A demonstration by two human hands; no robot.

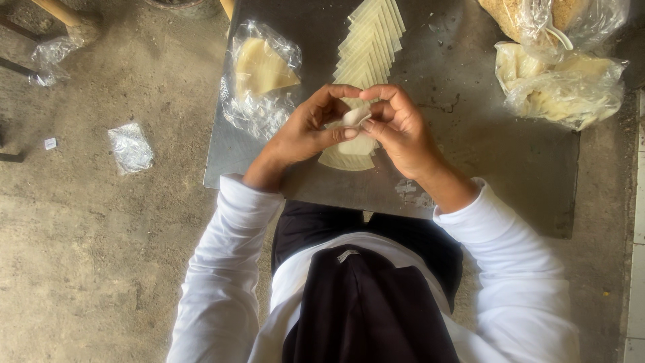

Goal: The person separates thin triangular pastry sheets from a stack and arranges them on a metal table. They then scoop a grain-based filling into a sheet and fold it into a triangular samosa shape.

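I'm seeing my left hand (306,131) and right hand (401,128) pinching a folded dough wrapper (354,117) together over the grey metal tabletop (484,141); beyond, a fanned wrapper row (371,40) is lying, bare concrete floor (101,235) surrounding.

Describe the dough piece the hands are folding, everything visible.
The dough piece is small, pale cream, thin and soft-looking, like a wrapper. It is partly folded, its edge curled upward, held above the metal tray and over a short stack of flat wrappers. The left hand and right hand pinch it from both sides with fingertips. Most of it is hidden by fingers; any filling cannot be seen.
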